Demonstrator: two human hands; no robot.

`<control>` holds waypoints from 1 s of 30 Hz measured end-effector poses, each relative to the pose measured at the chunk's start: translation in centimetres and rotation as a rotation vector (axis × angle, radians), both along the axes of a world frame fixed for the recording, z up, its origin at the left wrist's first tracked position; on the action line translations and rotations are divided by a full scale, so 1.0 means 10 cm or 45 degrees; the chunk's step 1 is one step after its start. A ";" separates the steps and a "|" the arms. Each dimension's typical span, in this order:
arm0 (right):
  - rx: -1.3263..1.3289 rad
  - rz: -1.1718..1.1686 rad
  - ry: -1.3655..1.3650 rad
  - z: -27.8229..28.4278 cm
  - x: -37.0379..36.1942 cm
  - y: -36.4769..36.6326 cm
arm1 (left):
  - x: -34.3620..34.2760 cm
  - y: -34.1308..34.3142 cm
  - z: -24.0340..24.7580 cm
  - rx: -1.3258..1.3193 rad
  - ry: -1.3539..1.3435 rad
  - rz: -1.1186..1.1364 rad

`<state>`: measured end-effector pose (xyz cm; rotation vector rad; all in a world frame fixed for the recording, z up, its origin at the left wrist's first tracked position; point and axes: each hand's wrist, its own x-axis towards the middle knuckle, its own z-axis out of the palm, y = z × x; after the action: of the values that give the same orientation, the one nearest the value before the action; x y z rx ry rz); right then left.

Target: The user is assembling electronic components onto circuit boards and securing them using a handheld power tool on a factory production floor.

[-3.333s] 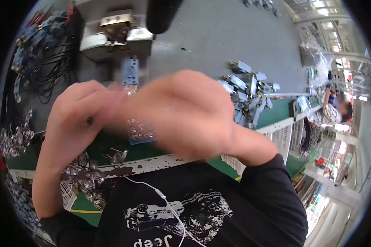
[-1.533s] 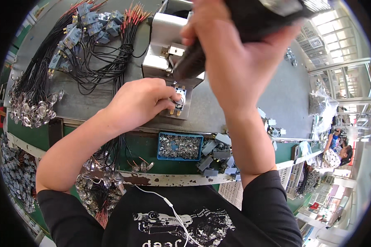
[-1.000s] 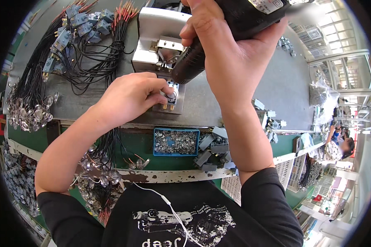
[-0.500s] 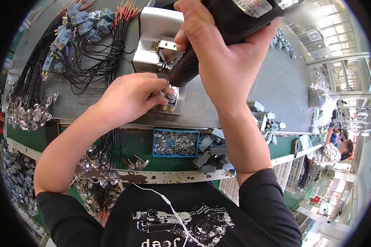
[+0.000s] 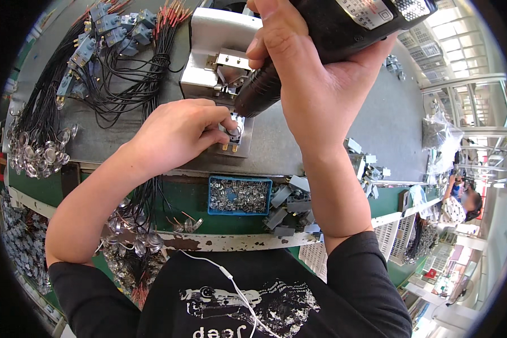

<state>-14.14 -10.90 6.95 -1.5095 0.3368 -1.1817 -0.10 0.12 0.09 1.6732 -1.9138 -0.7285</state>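
Note:
My right hand (image 5: 315, 79) grips a black electric screwdriver (image 5: 332, 39), its tip angled down-left onto a small grey part (image 5: 232, 133). That part sits in a metal jig plate (image 5: 243, 147) in front of a grey metal fixture block (image 5: 214, 45). My left hand (image 5: 177, 135) pinches the small part with thumb and fingertips and holds it steady on the jig. The screwdriver tip touches the part right beside my left fingertips.
A blue tray of small metal clips (image 5: 239, 195) lies at the bench edge, with grey plastic housings (image 5: 290, 205) beside it. Bundles of black wires with blue connectors (image 5: 107, 50) and clear-lens assemblies (image 5: 39, 155) fill the left. A person (image 5: 462, 200) sits far right.
Since 3.3 s ago my hands have gone from close to my chest out to the jig. Over the last second the screwdriver tip has stayed on the part, shifting only slightly.

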 end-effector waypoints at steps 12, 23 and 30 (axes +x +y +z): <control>0.009 0.073 -0.177 0.04 0.13 0.15 | 0.01 -0.04 -0.02 -0.018 0.036 0.010; -0.059 0.020 -0.092 -0.05 0.14 0.24 | -0.03 0.04 -0.07 -0.028 0.134 0.020; -0.048 0.006 -0.223 -0.23 0.18 0.11 | -0.02 0.07 -0.25 -0.164 0.410 0.045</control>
<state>-12.30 -9.84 4.63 -1.4263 0.1939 -1.3121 -0.32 0.85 -2.44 1.4126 -1.6649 -0.7896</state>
